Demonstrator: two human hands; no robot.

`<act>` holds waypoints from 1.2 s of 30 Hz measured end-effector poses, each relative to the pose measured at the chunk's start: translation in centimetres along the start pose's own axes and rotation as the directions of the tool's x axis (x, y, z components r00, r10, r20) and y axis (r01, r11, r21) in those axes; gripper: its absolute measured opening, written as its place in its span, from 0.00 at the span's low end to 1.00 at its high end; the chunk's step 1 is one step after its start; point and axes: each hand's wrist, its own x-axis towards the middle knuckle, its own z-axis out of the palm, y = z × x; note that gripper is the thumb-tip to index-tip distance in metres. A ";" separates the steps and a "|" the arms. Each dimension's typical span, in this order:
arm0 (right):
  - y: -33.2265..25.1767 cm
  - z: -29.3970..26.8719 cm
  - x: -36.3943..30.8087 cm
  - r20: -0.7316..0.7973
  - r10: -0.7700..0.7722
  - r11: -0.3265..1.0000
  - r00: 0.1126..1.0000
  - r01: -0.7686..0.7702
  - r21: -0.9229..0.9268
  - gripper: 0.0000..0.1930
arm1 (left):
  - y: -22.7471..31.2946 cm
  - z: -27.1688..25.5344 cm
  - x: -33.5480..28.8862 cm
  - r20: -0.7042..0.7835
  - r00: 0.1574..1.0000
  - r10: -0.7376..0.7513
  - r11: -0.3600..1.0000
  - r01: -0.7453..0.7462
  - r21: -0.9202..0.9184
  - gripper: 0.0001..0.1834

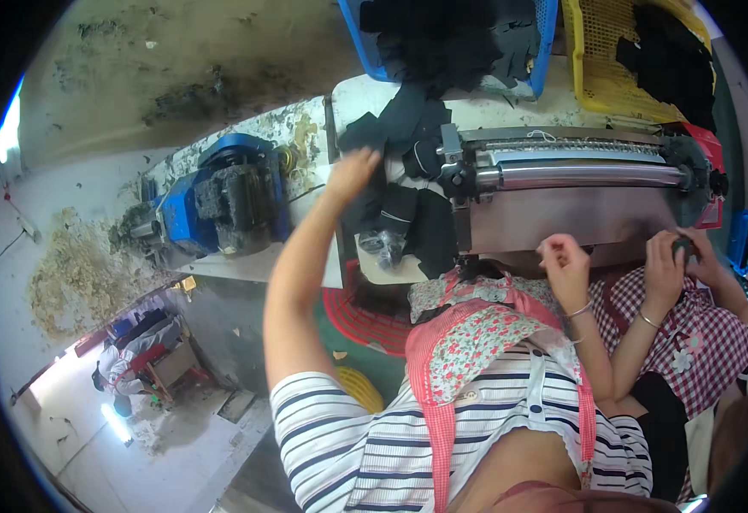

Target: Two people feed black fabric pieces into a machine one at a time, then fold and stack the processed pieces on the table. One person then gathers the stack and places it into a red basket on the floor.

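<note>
My left hand (355, 173) reaches over the workbench to the edge of several loose black pieces (395, 120), which look like cut cloth. Its fingers are curled, and what they hold, if anything, cannot be made out. Close to my body, before the smooth metal plate of a roller machine (579, 177), my right hand (565, 265) is raised with bent fingers drawn together; their contents are hidden. More black pieces (434, 235) lie between my left hand and the machine. A small clear plastic bundle (381, 246) rests beside them.
A blue basket (547, 51) heaped with black pieces and a yellow basket (581, 60) stand behind the machine. Left of the bench pieces is a dusty blue motor (184, 209). A co-worker's hands (666, 269) are close on my right. Below the bench sits a red basket (353, 316).
</note>
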 end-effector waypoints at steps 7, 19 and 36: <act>8.5 3.8 -0.6 0.351 -0.104 0.861 0.931 0.261 -0.436 0.09 | 6.7 2.3 -4.7 -0.518 0.686 -0.511 0.789 0.136 -0.599 0.09; 18.3 17.7 3.2 0.538 0.165 0.954 0.827 0.005 -0.300 0.22 | 23.6 10.6 -11.2 -0.103 0.751 -0.652 0.530 0.355 -0.770 0.29; 11.1 18.5 0.6 0.148 0.312 0.892 0.939 -0.236 -0.385 0.48 | 22.6 9.3 -9.0 -0.197 0.585 -0.787 0.509 0.434 -0.743 0.15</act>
